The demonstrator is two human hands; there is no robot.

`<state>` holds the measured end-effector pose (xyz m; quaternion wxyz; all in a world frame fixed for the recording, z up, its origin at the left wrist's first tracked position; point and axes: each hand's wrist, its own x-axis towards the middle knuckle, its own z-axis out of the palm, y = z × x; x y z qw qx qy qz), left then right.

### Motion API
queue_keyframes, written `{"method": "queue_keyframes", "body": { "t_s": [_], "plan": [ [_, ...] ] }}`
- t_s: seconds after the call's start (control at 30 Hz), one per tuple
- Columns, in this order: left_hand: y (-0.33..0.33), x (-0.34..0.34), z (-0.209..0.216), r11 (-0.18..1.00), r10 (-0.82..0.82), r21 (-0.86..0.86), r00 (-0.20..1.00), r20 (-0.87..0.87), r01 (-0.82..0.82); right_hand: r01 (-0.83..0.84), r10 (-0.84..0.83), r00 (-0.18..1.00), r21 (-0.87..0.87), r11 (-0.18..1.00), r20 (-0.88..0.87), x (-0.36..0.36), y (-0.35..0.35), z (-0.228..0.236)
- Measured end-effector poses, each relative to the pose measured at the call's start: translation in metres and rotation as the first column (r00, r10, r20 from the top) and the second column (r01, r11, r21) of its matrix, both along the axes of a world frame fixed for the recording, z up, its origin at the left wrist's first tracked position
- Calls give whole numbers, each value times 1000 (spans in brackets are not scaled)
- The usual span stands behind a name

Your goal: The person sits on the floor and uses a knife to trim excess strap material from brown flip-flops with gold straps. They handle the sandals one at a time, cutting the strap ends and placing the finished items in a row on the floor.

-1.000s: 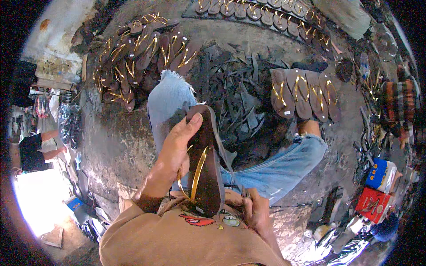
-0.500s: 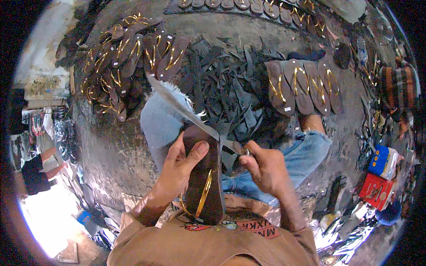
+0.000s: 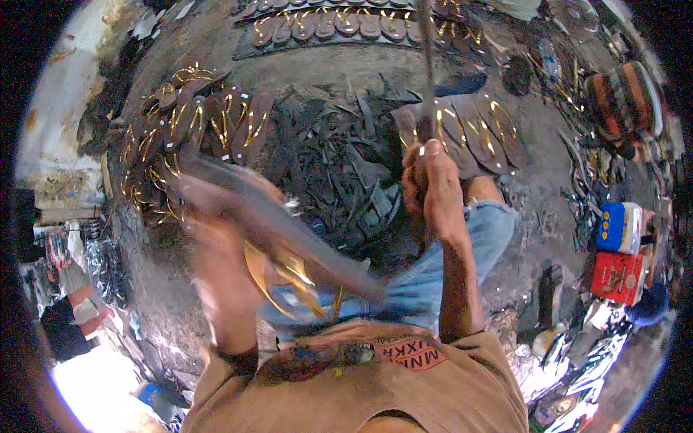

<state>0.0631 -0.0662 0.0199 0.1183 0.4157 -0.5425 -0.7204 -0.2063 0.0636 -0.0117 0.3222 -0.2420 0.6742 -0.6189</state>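
Observation:
My left hand (image 3: pixel 227 278), smeared by motion, grips a dark brown flip-flop (image 3: pixel 307 249) with gold straps. The flip-flop lies slantwise in front of me over my lap, its edge turned up. In my right hand (image 3: pixel 435 184) is a long-bladed knife (image 3: pixel 427 68); the fingers wrap round its handle and the blade points away from me. The knife and the flip-flop are well apart. Past my right hand, a short row of similar flip-flops (image 3: pixel 487 141) with gold straps lies on the floor, partly hidden by the hand.
Dark offcuts (image 3: pixel 339 166) are heaped between my knees. Gold-strapped flip-flops (image 3: pixel 184 123) pile up at the left, and rows of flip-flops (image 3: pixel 346 25) lie at the far side. A blue-and-white box (image 3: pixel 617 227), a red box (image 3: pixel 617 278) and a striped bundle (image 3: pixel 624 101) sit at the right.
The knife has left the flip-flop's edge; my right hand has risen away from me with it. My left hand has swung the flip-flop leftward and tilted it. The view has shifted too.

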Motion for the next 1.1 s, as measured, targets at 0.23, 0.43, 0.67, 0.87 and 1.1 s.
{"method": "queue_keyframes", "body": {
  "t_s": [0.23, 0.43, 0.67, 0.87, 1.1],
  "plan": [
    [28, -79, 30, 931, 302, 334, 824, -479, -147, 274, -272, 961, 63, 960, -37, 66, 99, -26],
    [41, -73, 8, 784, 456, 613, 758, -466, -95, 29, 34, 961, 221, 975, -275, 146, 159, -34],
    [56, -69, 2, 815, 424, 557, 820, -384, -161, 81, 108, 894, 394, 915, -434, 135, 178, -41],
    [56, -34, -25, 858, 314, 498, 897, -311, -127, -219, 436, 863, 587, 779, -256, 76, 133, 11],
    [65, -3, -26, 969, 21, 246, 981, -195, 28, -197, 177, 965, 92, 976, 193, 88, 56, -43]
  ]
}}
